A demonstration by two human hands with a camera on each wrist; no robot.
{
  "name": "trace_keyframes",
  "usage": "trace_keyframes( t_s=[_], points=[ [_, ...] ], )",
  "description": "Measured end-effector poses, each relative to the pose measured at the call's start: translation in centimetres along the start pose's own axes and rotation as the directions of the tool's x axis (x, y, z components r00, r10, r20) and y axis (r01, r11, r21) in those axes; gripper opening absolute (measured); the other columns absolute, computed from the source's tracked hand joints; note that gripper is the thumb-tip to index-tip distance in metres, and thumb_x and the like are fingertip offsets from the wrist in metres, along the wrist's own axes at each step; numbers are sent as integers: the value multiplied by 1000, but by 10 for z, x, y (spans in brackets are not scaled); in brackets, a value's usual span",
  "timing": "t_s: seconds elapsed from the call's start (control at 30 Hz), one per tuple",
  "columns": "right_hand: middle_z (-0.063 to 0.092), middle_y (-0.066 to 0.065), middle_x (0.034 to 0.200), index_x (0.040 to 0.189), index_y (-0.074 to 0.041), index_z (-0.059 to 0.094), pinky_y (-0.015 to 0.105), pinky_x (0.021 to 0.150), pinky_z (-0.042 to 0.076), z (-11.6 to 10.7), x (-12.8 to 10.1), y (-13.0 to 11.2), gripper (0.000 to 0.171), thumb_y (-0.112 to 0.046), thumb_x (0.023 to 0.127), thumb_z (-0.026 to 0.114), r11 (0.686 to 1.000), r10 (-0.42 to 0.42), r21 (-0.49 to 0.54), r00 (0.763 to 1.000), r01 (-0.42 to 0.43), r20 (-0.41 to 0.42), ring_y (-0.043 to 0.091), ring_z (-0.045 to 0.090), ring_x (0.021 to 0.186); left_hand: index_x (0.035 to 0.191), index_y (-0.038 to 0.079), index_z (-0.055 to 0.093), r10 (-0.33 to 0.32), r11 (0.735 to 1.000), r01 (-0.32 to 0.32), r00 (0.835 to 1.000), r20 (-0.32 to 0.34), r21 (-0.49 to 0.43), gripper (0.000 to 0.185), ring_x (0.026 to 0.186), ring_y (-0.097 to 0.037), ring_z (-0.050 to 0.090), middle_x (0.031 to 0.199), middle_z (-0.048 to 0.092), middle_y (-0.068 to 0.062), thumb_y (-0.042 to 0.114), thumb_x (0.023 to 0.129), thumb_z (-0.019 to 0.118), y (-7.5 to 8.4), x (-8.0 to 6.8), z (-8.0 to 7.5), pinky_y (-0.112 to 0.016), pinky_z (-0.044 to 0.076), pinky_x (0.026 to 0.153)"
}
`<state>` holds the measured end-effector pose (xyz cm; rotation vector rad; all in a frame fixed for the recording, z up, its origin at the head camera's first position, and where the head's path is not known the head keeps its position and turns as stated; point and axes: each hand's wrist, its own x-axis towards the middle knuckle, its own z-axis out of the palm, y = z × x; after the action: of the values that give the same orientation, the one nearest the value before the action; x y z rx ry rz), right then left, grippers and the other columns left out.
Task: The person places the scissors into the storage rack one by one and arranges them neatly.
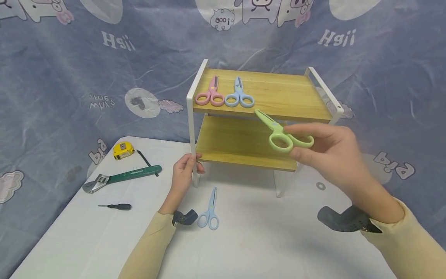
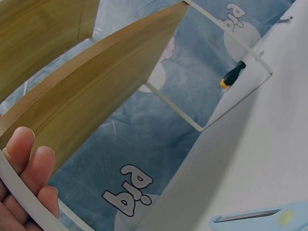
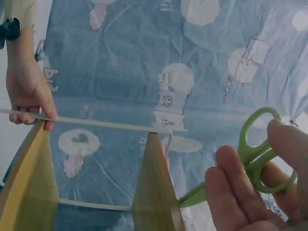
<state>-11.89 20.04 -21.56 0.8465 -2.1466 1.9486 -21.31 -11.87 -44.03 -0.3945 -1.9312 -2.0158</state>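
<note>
Even, soft light fills all views, casting only faint shadows beneath the shelf (image 1: pixel 244 139). There is no glare. The right hand (image 1: pixel 327 151) near it looks slightly blurred. The wrist views are bluish and bend straight edges.

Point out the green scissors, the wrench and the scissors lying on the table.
green scissors (image 1: pixel 278 133), head view, on the pivot just above the handle loops.
wrench (image 1: pixel 134 172), head view, on the green handle.
blue scissors on the table (image 1: pixel 211 203), head view, on the pivot.

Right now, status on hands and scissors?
Right hand pinches green plastic scissors before two-tier wooden shelf. Left hand grips its white frame leg. Path clear.
</note>
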Motion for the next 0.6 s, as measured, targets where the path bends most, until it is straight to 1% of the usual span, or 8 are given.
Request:
trace_keyframes(
  t_s=[0.07,0.17,0.23,0.3,0.4,0.43,0.5,0.6],
  points=[
    [79,2,106,117,-1,75,21,44,39,1,2,-3,42,22,82,69,1000,-11,-15,999,11,-42,6,66,63,113,-7,64,-4,1000,4,1000,0,-1,32,66,-4,68,69,69,5,19,110,46,-1,0,0,-23,56,74],
    [79,5,101,116,1,74,19,46,44,3,5,-6,38,21,84,66,1000,-15,10,997,15,-79,8,68,61,112,-9,64,-5,1000,5,1000,1,-7,32,66,-4,68,70,69,-4,17,110,46,-2,1,0,-24,57,74],
    [79,9,101,116,5,72,21,63,58,3,6,-7,36,22,86,64,999,-31,26,995,34,-94,16,76,73,112,-9,63,-7,1000,7,1000,4,-7,32,67,-4,69,70,69,-8,17,110,46,-2,1,0,-24,57,74],
    [79,13,102,116,9,71,25,75,62,3,6,-7,33,22,87,62,997,-58,45,994,62,-97,23,79,83,113,-9,64,-6,1000,6,1000,5,-6,32,67,-5,69,70,69,-9,18,110,46,-3,1,0,-24,57,75],
    [79,12,106,120,7,70,14,50,45,-2,8,-6,32,18,92,57,991,-100,80,993,104,-58,23,79,87,113,-8,64,-6,1000,6,1000,7,-2,32,67,-6,69,70,69,-6,19,110,46,-2,1,0,-25,57,75],
    [78,12,108,121,6,69,14,50,43,-3,8,-5,33,17,93,56,989,-112,94,993,115,-45,23,79,89,113,-7,64,-5,1000,5,1000,6,-2,32,67,-6,69,70,69,-5,19,110,46,-2,1,0,-25,57,75],
    [77,14,111,125,7,67,15,54,46,-7,11,-4,35,17,96,51,975,-146,167,989,145,-6,24,78,93,113,-7,64,-5,1000,5,1000,5,-2,32,66,-6,68,70,69,-4,19,110,46,-2,1,0,-25,57,75],
    [76,18,114,128,11,63,25,89,60,-9,16,-4,37,19,96,45,957,-165,240,986,160,-1,28,78,94,113,-8,64,-6,1000,6,1000,3,-2,32,66,-5,68,70,69,-1,18,110,46,-2,1,0,-24,57,75]
  ],
)
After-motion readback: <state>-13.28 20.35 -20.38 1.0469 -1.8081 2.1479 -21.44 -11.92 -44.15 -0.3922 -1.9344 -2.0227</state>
